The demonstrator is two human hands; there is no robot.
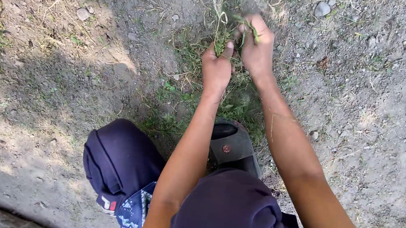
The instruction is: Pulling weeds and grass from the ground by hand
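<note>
My left hand (217,68) is fisted round the grass (218,31) low down, blades running up and away from me; my right hand (256,48), just beyond, pinches the upper strands (soil (89,80) all around).

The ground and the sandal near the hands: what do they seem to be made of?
The ground looks like dry, grey-brown soil, matte and crumbly, with small stones and straw. The sandal seems rubber or plastic, dark and smooth, with a small round rivet; the exact material is unclear.
</note>
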